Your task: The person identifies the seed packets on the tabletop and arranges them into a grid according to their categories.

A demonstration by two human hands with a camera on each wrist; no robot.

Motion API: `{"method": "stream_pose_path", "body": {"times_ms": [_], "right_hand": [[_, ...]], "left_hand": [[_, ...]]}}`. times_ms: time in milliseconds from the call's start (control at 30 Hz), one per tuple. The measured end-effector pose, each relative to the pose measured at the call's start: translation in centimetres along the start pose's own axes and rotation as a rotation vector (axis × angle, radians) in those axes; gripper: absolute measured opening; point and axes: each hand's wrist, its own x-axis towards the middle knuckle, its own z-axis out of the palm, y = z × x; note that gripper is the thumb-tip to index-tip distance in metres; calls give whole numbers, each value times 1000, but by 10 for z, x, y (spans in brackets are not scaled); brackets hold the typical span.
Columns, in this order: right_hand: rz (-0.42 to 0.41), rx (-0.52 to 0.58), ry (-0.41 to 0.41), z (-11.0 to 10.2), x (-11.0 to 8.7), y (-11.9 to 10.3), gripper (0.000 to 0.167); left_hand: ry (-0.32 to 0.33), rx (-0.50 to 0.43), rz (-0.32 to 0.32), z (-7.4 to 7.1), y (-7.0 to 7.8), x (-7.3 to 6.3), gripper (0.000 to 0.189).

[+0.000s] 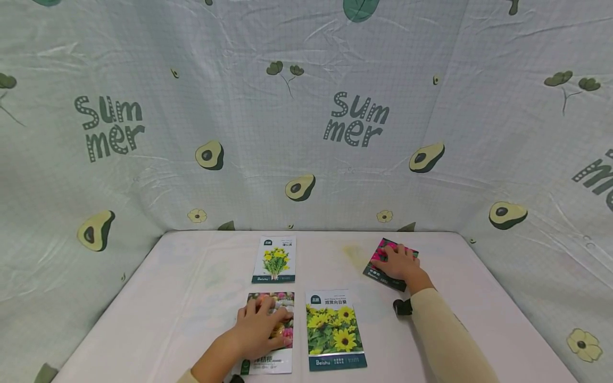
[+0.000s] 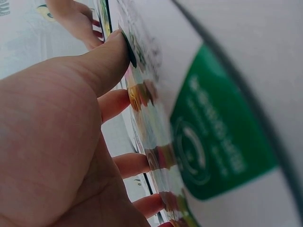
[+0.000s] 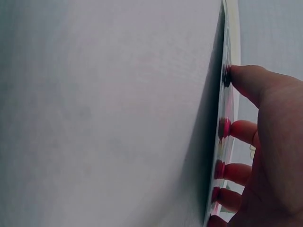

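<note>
At the table's near side, my left hand (image 1: 256,329) rests on a seed packet (image 1: 282,363) printed with pink and white flowers. Its fingers are spread, and the tips touch the packet's face in the left wrist view; a green label (image 2: 208,137) shows there. Farther back on the right, my right hand (image 1: 401,264) lies over a tilted dark packet (image 1: 387,277) with pink blooms, partly covering it. In the right wrist view, the thumb and fingertips press along that packet's face (image 3: 221,118). Between the hands lies a sunflower packet (image 1: 336,330), face up and untouched.
A white packet with yellow flowers (image 1: 274,259) lies behind the left hand's packet. Everything lies on a pale table (image 1: 191,298), with an avocado-print cloth (image 1: 249,133) hanging behind and at the sides. A black wrist strap (image 1: 403,307) shows at the right sleeve.
</note>
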Motion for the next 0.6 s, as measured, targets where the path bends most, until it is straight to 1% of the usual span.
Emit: {"method": "stream_pose_path", "body": {"times_ms": [300, 600], "right_hand": [[-12, -2, -3, 2, 0, -7, 75], [-15, -7, -15, 4, 3, -14, 75]], "left_hand": [[-8, -5, 1, 2, -2, 1, 52], [-2, -5, 6, 1, -2, 1, 52]]}}
